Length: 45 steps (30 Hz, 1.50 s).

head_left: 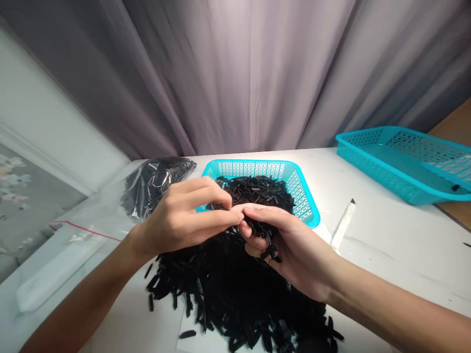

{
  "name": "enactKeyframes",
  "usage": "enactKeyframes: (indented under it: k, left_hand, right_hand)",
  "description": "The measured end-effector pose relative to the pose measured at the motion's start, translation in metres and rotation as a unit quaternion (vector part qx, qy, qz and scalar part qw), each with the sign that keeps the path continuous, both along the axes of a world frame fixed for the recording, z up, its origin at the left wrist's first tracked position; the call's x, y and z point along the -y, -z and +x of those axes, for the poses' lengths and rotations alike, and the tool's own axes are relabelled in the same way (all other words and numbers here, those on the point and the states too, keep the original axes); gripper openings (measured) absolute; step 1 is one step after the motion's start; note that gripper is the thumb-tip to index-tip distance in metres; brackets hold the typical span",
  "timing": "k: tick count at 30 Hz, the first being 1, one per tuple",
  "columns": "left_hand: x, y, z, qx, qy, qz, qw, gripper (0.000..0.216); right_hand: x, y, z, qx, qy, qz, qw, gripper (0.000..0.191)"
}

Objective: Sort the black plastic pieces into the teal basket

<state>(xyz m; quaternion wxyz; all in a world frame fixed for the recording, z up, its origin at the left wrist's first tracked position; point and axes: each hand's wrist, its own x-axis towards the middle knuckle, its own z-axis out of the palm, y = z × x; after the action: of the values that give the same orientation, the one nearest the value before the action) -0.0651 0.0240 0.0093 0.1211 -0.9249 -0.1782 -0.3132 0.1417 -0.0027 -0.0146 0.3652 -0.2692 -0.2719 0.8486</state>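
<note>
Small, flat, elongated black pieces [239, 279] lie in a big loose pile beneath my hands. My right hand [298, 245] is curled around a small bunch of these pieces, some of which poke out below its fingers. Against the right thumb and fingertips, my left hand [187, 211] brings its own fingertips together in a pinch; whatever is between them is hidden. Just beyond both hands stands a turquoise plastic basket [312, 208], with a heap of the same black pieces [257, 189] inside.
A clear zip bag [147, 189] partly full of black pieces lies at the left, near a long white block [51, 274]. On the right are a white pen-like tool with a dark tip [344, 223] and a second turquoise basket [390, 181]. A grey curtain [250, 73] hangs behind the table.
</note>
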Motion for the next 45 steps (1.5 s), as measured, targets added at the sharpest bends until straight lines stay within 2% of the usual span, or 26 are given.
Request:
enactKeyframes:
  k: [6,10,31,36,42,45]
  left_hand:
    - [0.000,0.000,-0.001,0.009,-0.003,0.049,0.999,0.018]
    - [-0.002,0.001,-0.004,0.033,-0.022,0.044,0.998,0.017]
    - [-0.007,0.004,-0.009,0.071,-0.001,0.042,0.997,0.021]
    - [-0.005,0.001,-0.009,0.039,0.010,0.083,0.996,0.014]
    - [0.001,-0.010,-0.006,-0.019,0.014,0.168,0.986,0.013]
    - [0.005,-0.011,-0.006,-0.049,0.010,0.171,0.984,0.011]
  right_hand:
    - [-0.004,0.005,0.002,0.014,0.012,-0.012,1.000,0.017]
    - [-0.004,0.006,0.001,0.025,0.019,-0.023,0.999,0.015]
    - [-0.002,0.008,0.003,0.041,0.009,0.010,0.999,0.014]
    - [-0.004,0.011,0.003,0.064,0.005,0.027,0.998,0.013]
    - [-0.004,0.010,0.002,0.083,0.002,0.041,0.996,0.014]
    - [-0.003,0.011,0.001,0.083,0.003,0.032,0.996,0.014]
